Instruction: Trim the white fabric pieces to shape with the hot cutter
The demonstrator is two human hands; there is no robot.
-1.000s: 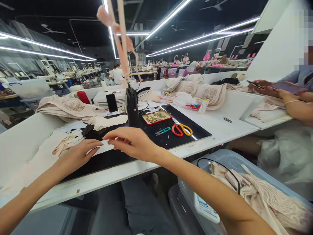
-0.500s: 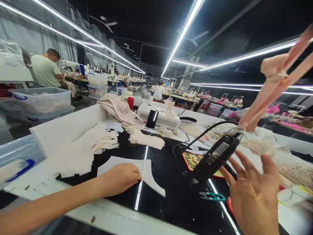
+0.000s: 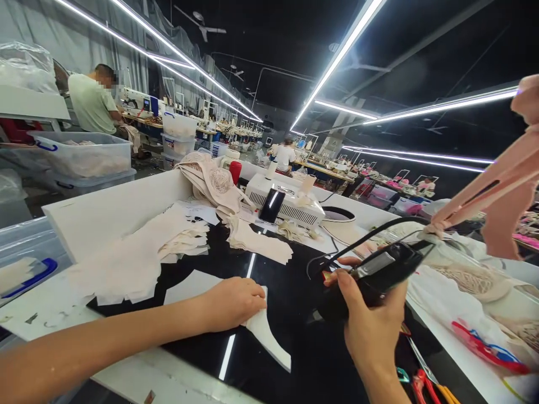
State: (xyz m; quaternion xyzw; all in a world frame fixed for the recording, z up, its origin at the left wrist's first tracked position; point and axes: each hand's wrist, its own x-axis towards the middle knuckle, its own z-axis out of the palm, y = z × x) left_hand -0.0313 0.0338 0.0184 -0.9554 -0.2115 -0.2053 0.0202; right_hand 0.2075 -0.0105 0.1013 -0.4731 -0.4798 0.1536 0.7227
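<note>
My left hand [image 3: 238, 303] presses down on the black tabletop [image 3: 303, 314], its fingers curled over a thin white cut piece of fabric or foam [image 3: 270, 342]. The curved end of that piece sticks out to the right of my fingers. At the right, my right hand [image 3: 373, 331] wraps around a black corded handheld tool [image 3: 398, 264], held tilted above the tabletop. A knotted pink fabric strip [image 3: 475, 193] is tied to the tool's upper end. The tool's lower tip is dark and blurred.
Stacked pale cut pieces [image 3: 130, 252] lie at the left. Behind are a white machine box [image 3: 290, 202], a black phone-like block [image 3: 272, 205] and a red thread cone [image 3: 234, 170]. Red-handled cutters [image 3: 421, 384] and teal snips [image 3: 402, 374] lie near my right wrist. A co-worker [image 3: 90, 101] sits at far left.
My right hand, open beside the hanging tool before, is now closed around it. The tool is tilted flatter. My left hand has shifted slightly right over the white piece, with its fingers more curled.
</note>
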